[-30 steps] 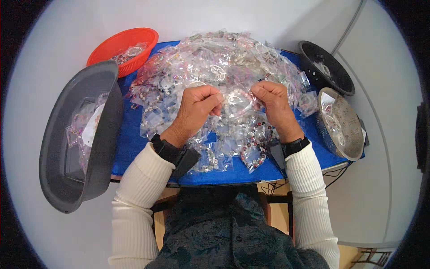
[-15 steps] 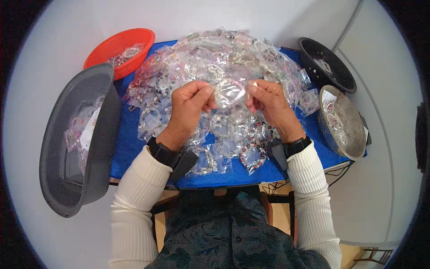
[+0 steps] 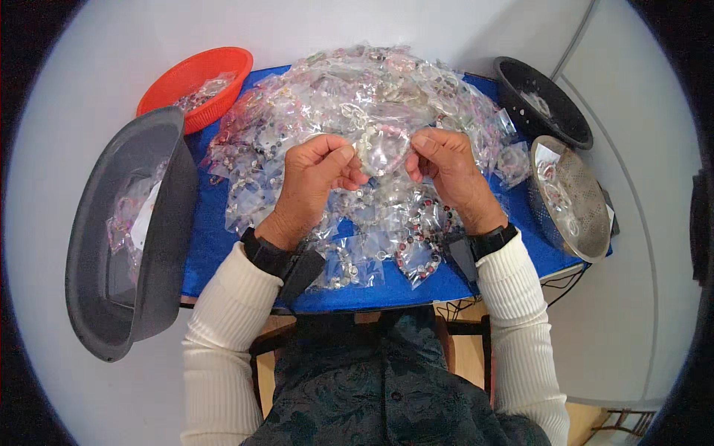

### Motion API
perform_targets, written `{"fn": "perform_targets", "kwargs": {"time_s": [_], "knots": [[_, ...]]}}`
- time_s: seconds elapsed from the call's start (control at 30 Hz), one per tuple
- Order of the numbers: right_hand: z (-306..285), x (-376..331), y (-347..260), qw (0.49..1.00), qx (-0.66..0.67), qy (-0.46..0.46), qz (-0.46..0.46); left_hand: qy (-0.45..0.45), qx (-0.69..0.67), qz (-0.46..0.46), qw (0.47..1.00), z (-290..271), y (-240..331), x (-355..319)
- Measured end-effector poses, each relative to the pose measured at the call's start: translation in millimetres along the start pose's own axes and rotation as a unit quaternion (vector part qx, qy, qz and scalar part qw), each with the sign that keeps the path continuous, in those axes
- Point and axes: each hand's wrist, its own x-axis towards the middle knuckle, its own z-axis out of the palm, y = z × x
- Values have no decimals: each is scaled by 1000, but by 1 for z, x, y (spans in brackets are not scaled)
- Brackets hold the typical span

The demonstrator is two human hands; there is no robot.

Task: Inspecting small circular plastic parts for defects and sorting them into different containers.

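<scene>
Between my hands, held up above the heap, is a clear plastic bag with a pale pink and whitish beaded bracelet point(image 3: 384, 151) inside. My left hand point(image 3: 320, 167) pinches its left edge between thumb and fingers. On the opposite edge, my right hand point(image 3: 448, 167) grips it the same way. Below and behind spreads a large heap of bagged bracelets point(image 3: 312, 104), many in clear bags. One bag with dark red and black beads point(image 3: 419, 256) lies at the near side of the heap, beside a bag with silvery beads point(image 3: 346, 267).
A blue cloth point(image 3: 216, 256) covers the table. To the left stand a red basket point(image 3: 238, 70) and a deep grey tub point(image 3: 167, 238), both with bagged pieces inside. On the right are a black basket point(image 3: 569, 123) and a metal colander point(image 3: 595, 201), also holding bags.
The bag between my hands has tilted slightly, so its glare has lessened and the bracelet's bead ring shows more clearly. Both hands keep their grip in nearly the same place.
</scene>
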Motion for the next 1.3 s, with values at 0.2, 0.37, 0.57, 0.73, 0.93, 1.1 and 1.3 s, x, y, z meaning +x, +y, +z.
{"fn": "perform_targets", "kwargs": {"time_s": [0.2,0.37,0.57,0.73,0.93,1.1,1.3], "knots": [[2,-1,-2,1000,-26,1,-15,-1,44,-13,999,-3,1,0],[-1,-2,1,1000,0,6,-30,61,32,11,998,7,3,0],[7,-2,-5,998,3,5,-56,48,24,105,993,6,2,-1],[2,-1,-3,997,-19,-26,-73,32,27,139,989,7,-1,0],[7,-1,-7,997,-1,-24,-75,53,126,215,967,6,3,-4],[8,-4,-16,997,61,-9,-47,76,204,274,937,7,6,-7],[0,-3,-18,981,184,-64,-5,77,199,263,941,7,6,-8]]}}
